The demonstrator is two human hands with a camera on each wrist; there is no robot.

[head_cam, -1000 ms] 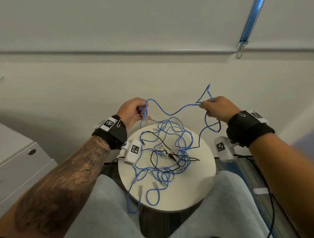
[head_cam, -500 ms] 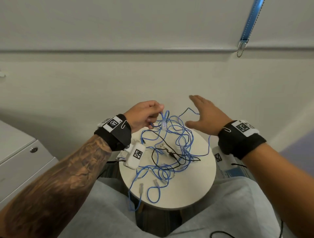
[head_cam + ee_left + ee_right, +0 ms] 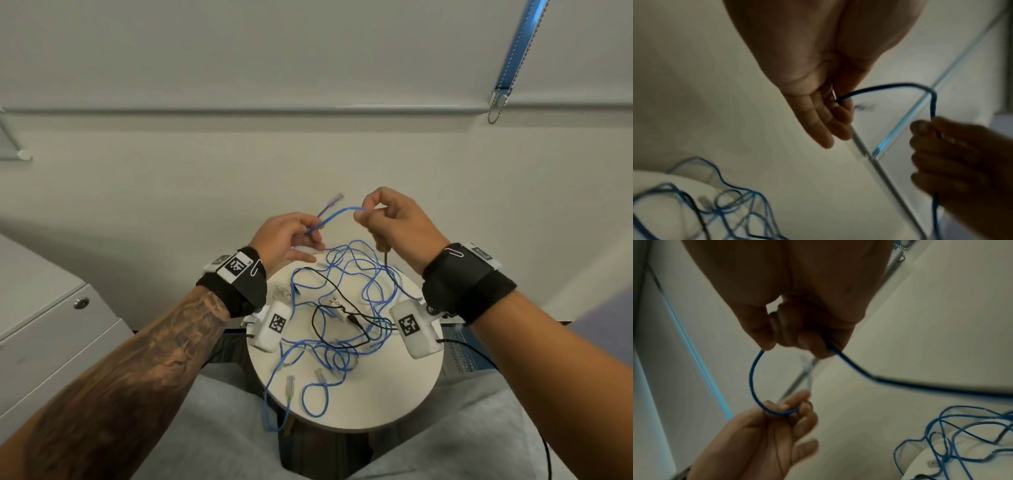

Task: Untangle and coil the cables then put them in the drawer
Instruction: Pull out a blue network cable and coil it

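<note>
A tangle of thin blue cables (image 3: 346,308) with a black cable (image 3: 329,329) threaded through it lies on a small round white table (image 3: 387,404). My left hand (image 3: 291,236) pinches one blue cable (image 3: 337,214) near its clear plug (image 3: 335,198), which sticks up and away. My right hand (image 3: 390,222) grips the same cable a short span along, so it arches between both hands above the table's far edge. From the right fist the cable (image 3: 900,382) drops back to the pile. The arch (image 3: 890,87) shows in the left wrist view.
A grey drawer cabinet (image 3: 51,325) with a round lock (image 3: 81,303) stands to the left, drawers closed. A white wall rises behind the table. A blue blind cord (image 3: 513,58) hangs top right. My grey-trousered knees (image 3: 219,428) sit under the table's near edge.
My right hand, open half a second ago, has closed on the blue cable near the left hand. The left hand rose slightly and now holds the plug end pointing up.
</note>
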